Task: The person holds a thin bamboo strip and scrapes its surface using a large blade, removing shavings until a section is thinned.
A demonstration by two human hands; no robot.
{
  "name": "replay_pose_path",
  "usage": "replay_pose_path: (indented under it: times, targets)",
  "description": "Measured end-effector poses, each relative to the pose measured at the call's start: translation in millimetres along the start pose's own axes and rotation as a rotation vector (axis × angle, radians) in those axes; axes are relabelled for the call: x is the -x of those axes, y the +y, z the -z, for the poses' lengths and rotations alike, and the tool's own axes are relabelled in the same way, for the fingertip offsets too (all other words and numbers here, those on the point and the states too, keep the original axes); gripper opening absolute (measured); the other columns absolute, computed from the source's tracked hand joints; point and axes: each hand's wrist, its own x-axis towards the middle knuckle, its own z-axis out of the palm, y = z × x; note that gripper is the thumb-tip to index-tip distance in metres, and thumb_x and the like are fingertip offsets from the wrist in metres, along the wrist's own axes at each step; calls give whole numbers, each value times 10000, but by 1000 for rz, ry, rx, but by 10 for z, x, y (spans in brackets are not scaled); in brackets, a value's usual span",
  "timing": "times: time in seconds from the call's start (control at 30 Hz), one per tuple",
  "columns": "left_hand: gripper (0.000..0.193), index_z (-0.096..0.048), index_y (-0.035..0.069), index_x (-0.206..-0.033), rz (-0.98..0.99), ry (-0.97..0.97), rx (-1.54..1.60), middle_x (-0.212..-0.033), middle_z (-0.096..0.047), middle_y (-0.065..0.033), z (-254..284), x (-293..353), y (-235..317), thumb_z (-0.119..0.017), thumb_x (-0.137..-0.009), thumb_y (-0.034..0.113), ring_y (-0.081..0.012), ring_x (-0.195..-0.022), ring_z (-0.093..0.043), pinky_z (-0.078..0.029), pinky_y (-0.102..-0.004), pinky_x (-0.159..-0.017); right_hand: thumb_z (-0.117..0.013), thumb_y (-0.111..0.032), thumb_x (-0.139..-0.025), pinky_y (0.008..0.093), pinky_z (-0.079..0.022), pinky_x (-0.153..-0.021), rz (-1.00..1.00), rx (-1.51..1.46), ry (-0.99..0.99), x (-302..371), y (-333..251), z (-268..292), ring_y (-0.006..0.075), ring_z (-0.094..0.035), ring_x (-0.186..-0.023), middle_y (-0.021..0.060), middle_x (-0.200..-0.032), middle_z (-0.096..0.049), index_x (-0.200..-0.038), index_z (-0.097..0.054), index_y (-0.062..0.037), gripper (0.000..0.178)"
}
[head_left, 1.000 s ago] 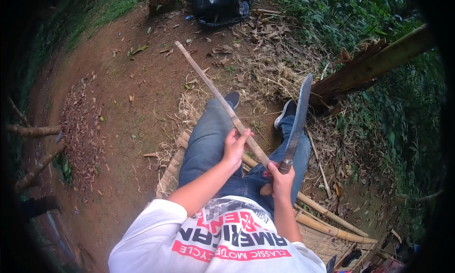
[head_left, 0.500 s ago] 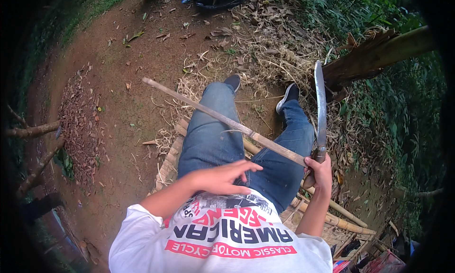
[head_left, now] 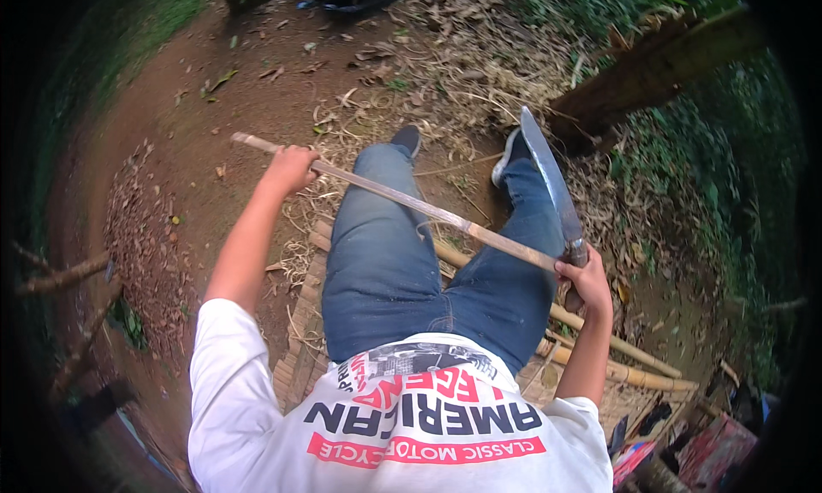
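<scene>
A long, split bamboo strip slants across above my thighs, its far end up at the left. My left hand is wrapped round it near that far end. In my right hand is a machete, its long blade pointing away from me and leaning a little left. The same hand also pinches the near end of the bamboo strip, beside the machete's handle. A thin sliver hangs from the strip around its middle.
I sit on a bamboo slat bench, with bamboo poles on its right. Pale curled shavings and dry leaves litter the ground ahead. A thick trunk leans in at the far right. Cut branches lie at the left.
My left hand has gone from above my lap out to the far left and closed on the bamboo strip. The machete's blade has tipped leftward.
</scene>
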Motion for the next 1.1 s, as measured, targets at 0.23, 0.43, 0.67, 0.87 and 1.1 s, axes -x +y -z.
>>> replay_pose_path:
  times: [0.23, 0.43, 0.67, 0.87, 1.1]
  targets:
    - [168, -658, 74, -869, -269, 33, 97, -748, -649, -183, 153, 402, 60, -629, -817, 232, -400, -741, -627, -503, -483, -714, -688, 54, -785, 282, -504, -555, 199, 382, 449, -101, 94, 151, 120, -640, -647, 65, -747, -636, -924, -518, -9, 229]
    - [373, -599, 21, -865, -26, -119, 317, -730, -625, -221, 216, 1052, 511, -513, -968, 370, -437, -702, -603, -479, -509, -646, -756, -86, -813, 269, -430, -559, 363, 278, 661, -128, 88, -316, 87, -541, -638, 31, -715, -571, -907, -541, -26, 242]
    - [409, -577, -2, -879, 142, -22, 463, -713, -600, -267, 114, 1477, 1065, -493, -991, 382, -476, -738, -595, -443, -537, -643, -756, -108, -722, 383, -520, -574, 618, 349, 309, 59, -296, -1450, 311, -674, -625, 153, -707, -647, -915, -568, -60, 273]
    - [386, -574, -1, -874, 275, 10, 471, -712, -608, -272, 60, 1589, 1331, -522, -983, 366, -477, -755, -604, -455, -542, -654, -759, -74, -657, 437, -520, -634, 830, 707, 0, -165, -81, -1929, 341, -657, -731, 143, -760, -623, -992, -510, -47, 418]
    - [309, -540, 16, -867, 304, 90, 376, -678, -613, -255, -156, 1617, 1435, -535, -979, 304, -474, -684, -611, -465, -553, -608, -727, -270, -736, 465, -549, -641, 491, 1027, -190, -416, -219, -1969, 369, -681, -692, 173, -734, -675, -982, -601, -54, 350]
